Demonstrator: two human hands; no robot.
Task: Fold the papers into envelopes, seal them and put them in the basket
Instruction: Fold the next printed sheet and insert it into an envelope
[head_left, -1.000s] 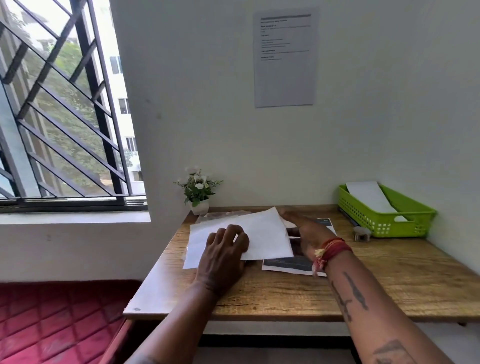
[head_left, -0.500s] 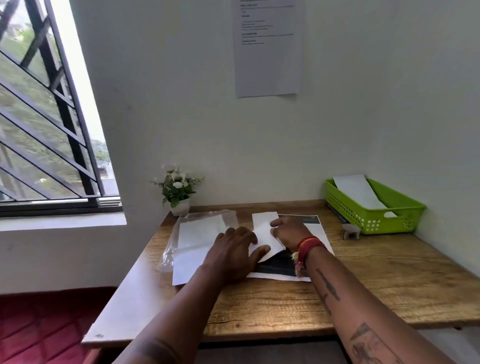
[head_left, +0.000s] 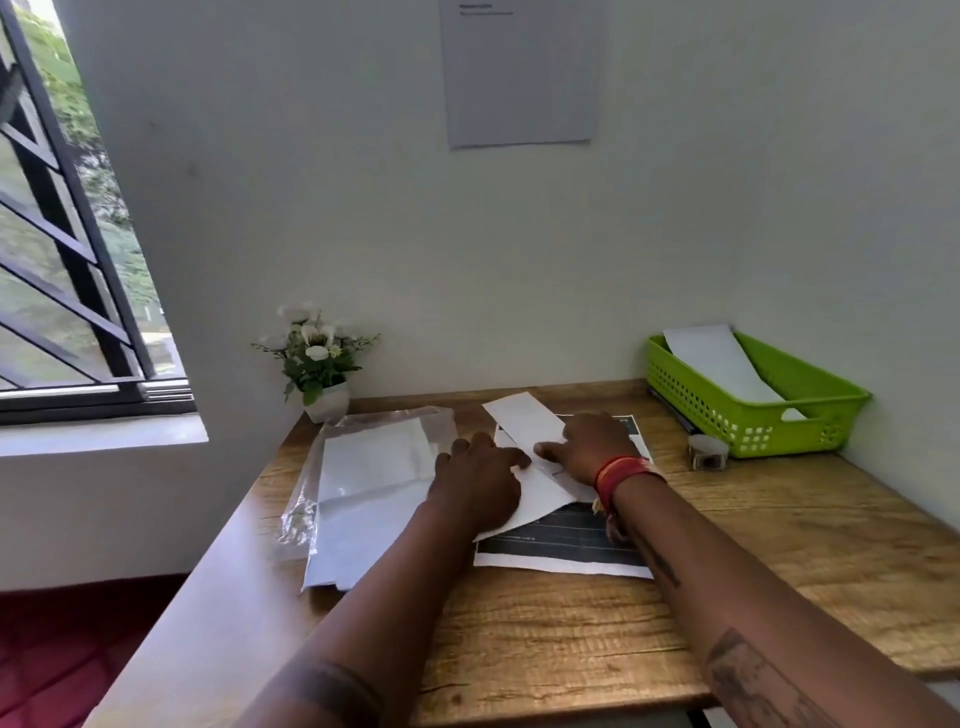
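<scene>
Both hands lie on a white paper (head_left: 524, 431) that sits folded at a slant near the middle of the wooden counter (head_left: 571, 634). The left hand (head_left: 480, 480) rests palm-down on the paper's near part, its grip spread with the fingers fairly straight. The right hand (head_left: 589, 447) presses on the fold just beside it, fingers flattened and pointing left; a red thread band (head_left: 621, 470) circles its wrist.

Under the paper lies a printed sheet (head_left: 566, 545) with a dark block crossed by thin lines; its writing is too small to read. To the left, a stack of white papers (head_left: 363, 499) rests partly inside a clear plastic sleeve (head_left: 298, 514).

The green basket (head_left: 748, 410) stands at the counter's far right corner against the wall, with a folded white envelope (head_left: 717, 364) leaning in it. A small grey object (head_left: 707, 451), perhaps a tape roll, sits just before the basket. A potted white-flowered plant (head_left: 317, 358) stands at the far left corner. On the wall hangs a notice (head_left: 519, 73), its text illegible.
</scene>
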